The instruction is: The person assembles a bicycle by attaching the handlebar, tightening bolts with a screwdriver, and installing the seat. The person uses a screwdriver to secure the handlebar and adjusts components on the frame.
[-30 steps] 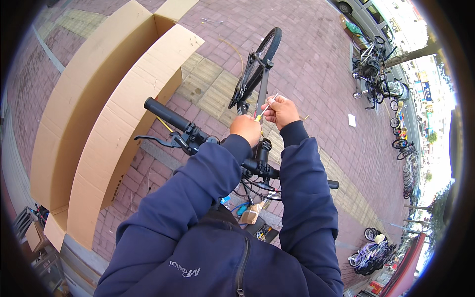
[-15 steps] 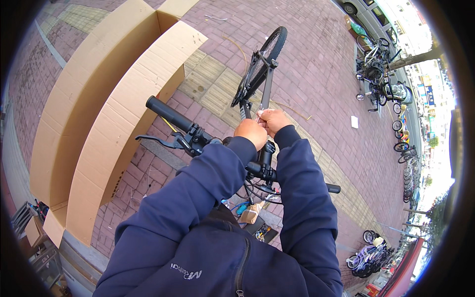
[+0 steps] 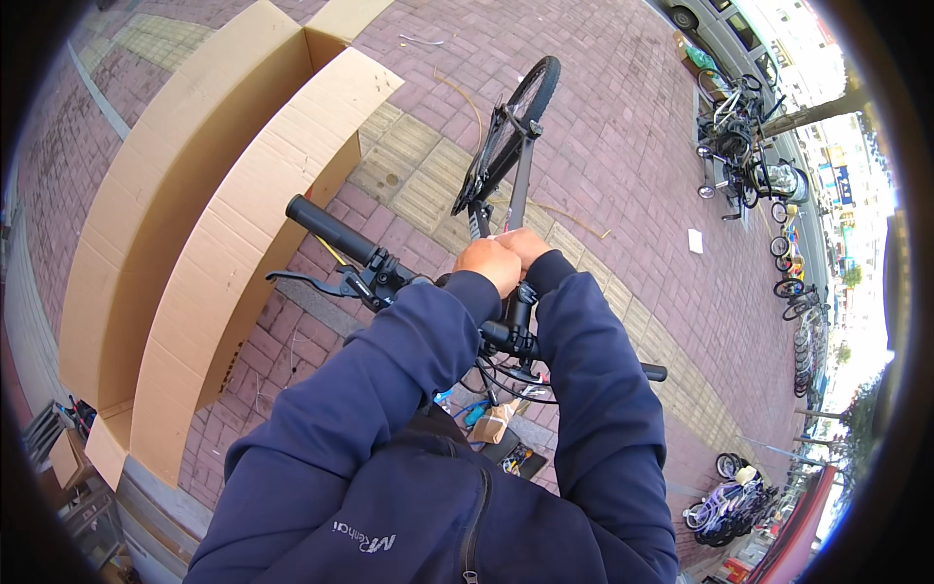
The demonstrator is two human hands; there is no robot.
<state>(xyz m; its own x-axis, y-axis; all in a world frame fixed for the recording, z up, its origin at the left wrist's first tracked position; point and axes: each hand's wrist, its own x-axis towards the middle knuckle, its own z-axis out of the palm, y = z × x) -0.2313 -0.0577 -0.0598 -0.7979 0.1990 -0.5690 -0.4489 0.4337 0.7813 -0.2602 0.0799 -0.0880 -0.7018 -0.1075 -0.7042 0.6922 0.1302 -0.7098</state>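
Observation:
A dark bicycle frame (image 3: 520, 185) stretches away from me, its rear wheel (image 3: 538, 95) at the far end. Its black handlebar (image 3: 333, 231) lies crosswise nearer to me, with a brake lever (image 3: 309, 280) at left and a stem (image 3: 521, 308) in the middle. Just beyond the stem, over the frame's front part, my left hand (image 3: 491, 265) and my right hand (image 3: 525, 245) meet. Both are closed, fingers curled and pressed close together. Whatever they pinch is covered by the hands themselves. Cables (image 3: 496, 382) hang below the bar, partly behind my right sleeve.
A long opened cardboard box (image 3: 233, 214) stands left of the bicycle. Under the handlebar lie a brown paper-like piece (image 3: 494, 422) and a dark tray (image 3: 516, 457) with small parts. Parked bicycles (image 3: 739, 136) and a van (image 3: 725, 29) line the right side.
My right hand has turned and drawn closer to my left, so its fingertips and the pale bit seen between them are now hidden. The bicycle has barely shifted.

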